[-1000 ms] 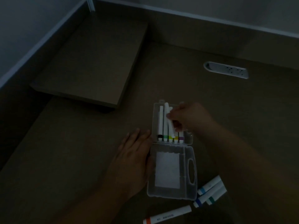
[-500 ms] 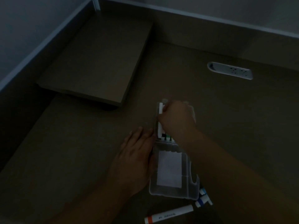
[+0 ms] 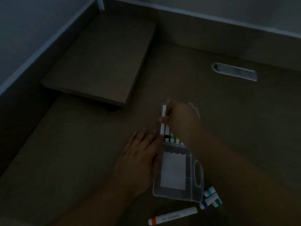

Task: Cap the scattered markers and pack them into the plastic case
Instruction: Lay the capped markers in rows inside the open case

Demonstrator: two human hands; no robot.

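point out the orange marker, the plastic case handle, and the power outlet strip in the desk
orange marker (image 3: 173, 216), head view, middle of its white barrel.
plastic case handle (image 3: 198, 172), head view, rim of the handle cutout.
power outlet strip (image 3: 235, 72), head view, centre of its faceplate.

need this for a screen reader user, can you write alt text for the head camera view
In dim light, a person's right hand presses white markers into an open clear plastic case on a brown desk, while the left hand rests flat beside the case. An orange-capped marker and a few blue and green ones lie loose nearby.
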